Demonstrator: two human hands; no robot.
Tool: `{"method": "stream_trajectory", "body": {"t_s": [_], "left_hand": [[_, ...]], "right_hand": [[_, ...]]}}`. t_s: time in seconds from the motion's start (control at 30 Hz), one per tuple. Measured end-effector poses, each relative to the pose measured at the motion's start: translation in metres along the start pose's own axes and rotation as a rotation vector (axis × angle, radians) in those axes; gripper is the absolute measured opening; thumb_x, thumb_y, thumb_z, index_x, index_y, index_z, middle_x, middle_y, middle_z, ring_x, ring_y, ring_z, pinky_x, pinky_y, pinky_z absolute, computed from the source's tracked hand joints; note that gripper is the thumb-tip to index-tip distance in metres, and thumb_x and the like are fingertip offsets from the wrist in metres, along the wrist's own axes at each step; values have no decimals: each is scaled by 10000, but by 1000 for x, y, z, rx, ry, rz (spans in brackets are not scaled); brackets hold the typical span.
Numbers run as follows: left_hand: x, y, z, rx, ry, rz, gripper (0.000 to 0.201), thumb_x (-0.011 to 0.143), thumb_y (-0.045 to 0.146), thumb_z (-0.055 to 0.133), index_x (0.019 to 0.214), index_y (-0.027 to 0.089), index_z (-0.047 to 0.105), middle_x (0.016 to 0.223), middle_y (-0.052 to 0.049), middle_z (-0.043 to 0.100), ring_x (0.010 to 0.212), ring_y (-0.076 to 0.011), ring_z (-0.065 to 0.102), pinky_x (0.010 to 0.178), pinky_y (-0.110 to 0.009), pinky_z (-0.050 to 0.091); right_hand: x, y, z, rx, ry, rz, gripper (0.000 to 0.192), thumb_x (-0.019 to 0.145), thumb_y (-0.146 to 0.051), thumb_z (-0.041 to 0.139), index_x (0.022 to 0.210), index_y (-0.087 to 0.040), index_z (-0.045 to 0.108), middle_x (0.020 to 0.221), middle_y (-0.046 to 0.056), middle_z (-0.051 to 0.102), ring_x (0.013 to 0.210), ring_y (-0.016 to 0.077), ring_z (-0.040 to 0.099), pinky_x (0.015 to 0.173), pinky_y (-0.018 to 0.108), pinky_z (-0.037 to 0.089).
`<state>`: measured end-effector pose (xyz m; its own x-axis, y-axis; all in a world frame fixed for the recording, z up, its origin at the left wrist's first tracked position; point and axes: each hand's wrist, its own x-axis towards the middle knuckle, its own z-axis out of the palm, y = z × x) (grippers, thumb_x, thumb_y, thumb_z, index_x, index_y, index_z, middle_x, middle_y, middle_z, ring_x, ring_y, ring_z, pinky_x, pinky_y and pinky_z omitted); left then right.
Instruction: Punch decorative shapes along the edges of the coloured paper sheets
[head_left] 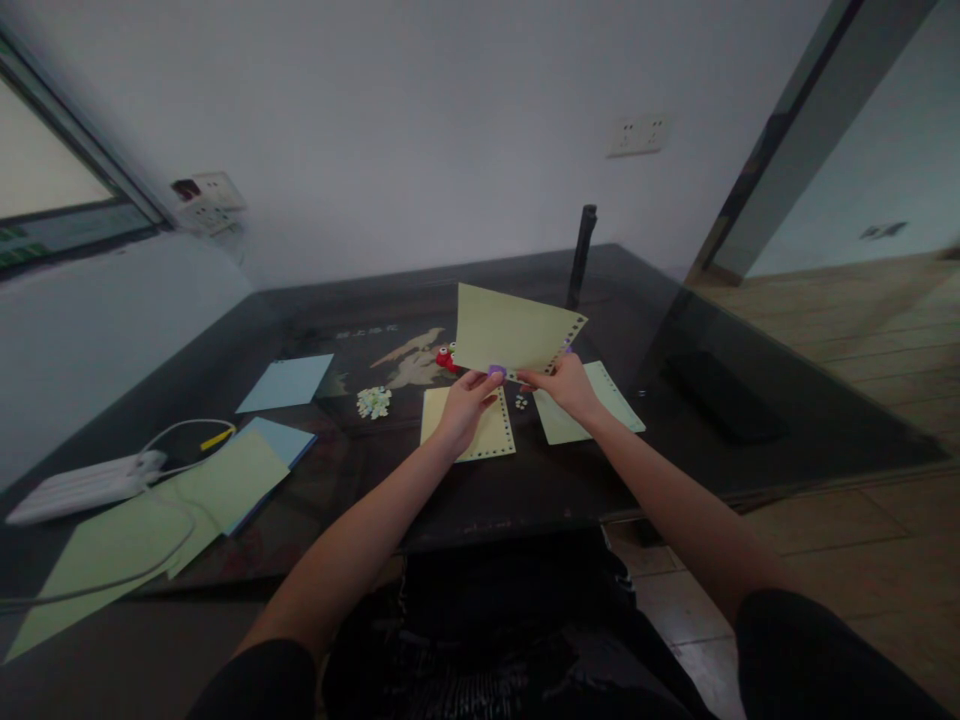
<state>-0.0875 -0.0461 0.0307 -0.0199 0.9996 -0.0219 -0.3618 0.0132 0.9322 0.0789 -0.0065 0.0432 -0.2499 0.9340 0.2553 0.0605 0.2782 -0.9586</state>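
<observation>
Above the table, a pale yellow-green sheet of paper (514, 328) is held up and tilted, with holes along its right and near edges. My left hand (466, 408) pinches its near edge, the thumb against a small purple piece (496, 373) whose kind I cannot make out. At the right corner, my right hand (568, 386) grips the same sheet with closed fingers. Under my left hand lies a yellow sheet with holes (480, 440). A pale green holed sheet (611, 400) lies below my right hand. Between them are a few small bits (520, 402).
Left of my hands, a heap of small pale bits (373, 402) sits near a red object (446, 356). Blue paper (289, 383), green sheets (124, 535) and a white power strip (86, 487) with cables occupy the dark table's (352, 500) left side. A black post (581, 255) stands behind.
</observation>
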Motion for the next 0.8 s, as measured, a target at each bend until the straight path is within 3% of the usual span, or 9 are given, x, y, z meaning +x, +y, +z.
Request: {"method": "stream_trajectory", "body": {"t_s": [0.37, 0.8], "left_hand": [[1, -2, -1, 34, 19, 22, 289, 621, 375, 782, 787, 172, 661, 885, -48, 665, 873, -159, 583, 744, -266, 384], [0, -2, 0, 69, 22, 67, 273, 656, 372, 760, 817, 172, 667, 892, -62, 671, 869, -169, 587, 740, -277, 393]], "right_hand": [[-1, -2, 1, -19, 14, -20, 375, 623, -396, 754, 891, -136, 718, 904, 89, 736, 707, 205, 689, 647, 349, 603], [-3, -4, 1, 3, 17, -10, 385, 621, -366, 762, 918, -123, 718, 922, 108, 733, 759, 229, 694, 677, 378, 606]]}}
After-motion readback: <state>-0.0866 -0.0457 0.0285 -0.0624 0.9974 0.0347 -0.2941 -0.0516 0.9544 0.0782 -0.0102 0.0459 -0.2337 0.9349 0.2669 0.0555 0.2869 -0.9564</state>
